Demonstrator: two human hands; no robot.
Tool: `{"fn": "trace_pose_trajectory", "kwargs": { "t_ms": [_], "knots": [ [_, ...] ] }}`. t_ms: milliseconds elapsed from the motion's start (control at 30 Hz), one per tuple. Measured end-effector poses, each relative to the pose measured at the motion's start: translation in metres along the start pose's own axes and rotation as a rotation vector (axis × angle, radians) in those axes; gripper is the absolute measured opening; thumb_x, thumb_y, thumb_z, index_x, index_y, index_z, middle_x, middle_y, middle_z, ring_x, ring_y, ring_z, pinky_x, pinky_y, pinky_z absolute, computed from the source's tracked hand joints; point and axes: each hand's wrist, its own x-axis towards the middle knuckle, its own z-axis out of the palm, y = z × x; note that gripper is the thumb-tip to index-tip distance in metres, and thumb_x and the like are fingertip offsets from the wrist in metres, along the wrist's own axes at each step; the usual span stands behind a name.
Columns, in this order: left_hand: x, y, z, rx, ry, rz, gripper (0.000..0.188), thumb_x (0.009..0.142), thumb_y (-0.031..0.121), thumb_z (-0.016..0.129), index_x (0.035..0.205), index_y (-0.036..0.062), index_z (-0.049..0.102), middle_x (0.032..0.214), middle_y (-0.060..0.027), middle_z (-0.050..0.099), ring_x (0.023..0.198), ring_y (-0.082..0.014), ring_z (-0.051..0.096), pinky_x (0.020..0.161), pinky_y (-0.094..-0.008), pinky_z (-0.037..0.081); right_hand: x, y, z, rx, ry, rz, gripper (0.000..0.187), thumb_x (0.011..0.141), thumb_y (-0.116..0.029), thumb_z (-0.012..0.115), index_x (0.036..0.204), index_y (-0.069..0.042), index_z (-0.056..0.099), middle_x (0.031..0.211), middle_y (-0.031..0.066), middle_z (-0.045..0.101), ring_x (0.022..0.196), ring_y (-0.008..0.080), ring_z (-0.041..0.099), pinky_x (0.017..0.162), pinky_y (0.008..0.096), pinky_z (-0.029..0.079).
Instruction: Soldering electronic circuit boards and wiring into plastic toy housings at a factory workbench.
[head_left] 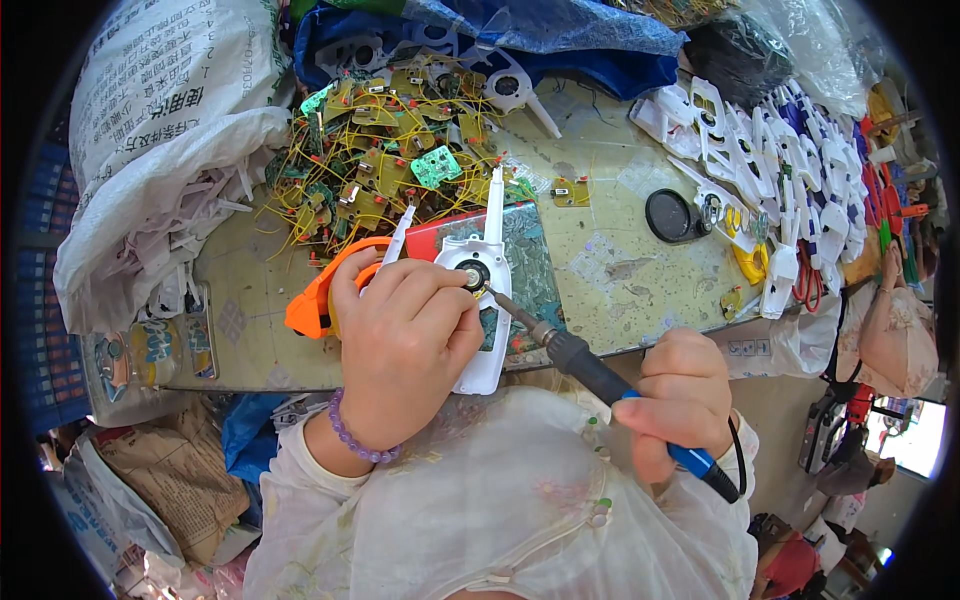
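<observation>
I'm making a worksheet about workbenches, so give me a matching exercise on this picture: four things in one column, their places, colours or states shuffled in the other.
Column one
1. Soldering iron
2. Bead bracelet
3. Round dish
4. Circuit boards

Column two
A. In a tangled heap on the table
B. Purple
C. Gripped in the right hand, pointing at the white casing
D. Black, lying to the right of the white casing

Right pairs: 1-C, 2-B, 3-D, 4-A
</observation>
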Motion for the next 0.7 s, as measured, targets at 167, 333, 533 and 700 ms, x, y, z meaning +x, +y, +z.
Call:
{"fn": "trace_pose_trajectory", "kwargs": {
  "t_ms": [167, 333, 533, 700],
  "knots": [
    [0.003, 0.001, -0.001, 0.001, -0.006, 0.000, 0.009, 0.069, 0.006, 0.070, 0.075, 0.0094, 0.065, 0.087, 0.0012, 0.066, 0.087, -0.0178, 0.061, 0.094, -0.0469, 0.036, -0.024, -0.002, 0.009, -0.020, 0.260, 0.025, 0.024, 0.091, -0.026, 0.054, 0.093, -0.004, 0.062, 0.058, -0.0010, 0.049, 0.049, 0.0180, 0.045, 0.042, 0.0308, 0.031],
    [0.002, 0.001, -0.001, 0.003, -0.004, -0.015, 0.009, 0.069, 0.005, 0.070, 0.075, 0.0094, 0.065, 0.086, 0.0010, 0.066, 0.086, -0.0177, 0.062, 0.095, -0.0473, 0.036, -0.046, -0.004, 0.006, -0.029, 0.614, 0.338, 0.030, 0.101, -0.036, 0.041, 0.092, -0.008, 0.050, 0.067, 0.0043, 0.045, 0.062, 0.0175, 0.041, 0.059, 0.0292, 0.035],
    [0.004, 0.003, 0.001, -0.005, 0.006, -0.013, 0.009, 0.069, 0.004, 0.069, 0.074, 0.0090, 0.064, 0.084, 0.0004, 0.066, 0.083, -0.0179, 0.062, 0.095, -0.0471, 0.036, -0.083, 0.000, -0.038, -0.002, 1.018, 0.538, 0.034, 0.102, -0.035, 0.041, 0.105, -0.003, 0.051, 0.073, 0.0072, 0.053, 0.064, 0.0121, 0.049, 0.063, 0.0242, 0.041],
    [0.005, 0.004, 0.003, -0.008, 0.020, 0.009, 0.010, 0.069, 0.004, 0.070, 0.074, 0.0091, 0.063, 0.084, -0.0006, 0.066, 0.083, -0.0190, 0.062, 0.096, -0.0466, 0.037, -0.092, -0.004, -0.093, -0.366, 1.272, 0.528, 0.036, 0.099, -0.037, 0.047, 0.097, -0.002, 0.054, 0.061, 0.0004, 0.047, 0.056, 0.0090, 0.045, 0.055, 0.0224, 0.035]
  ]
}}
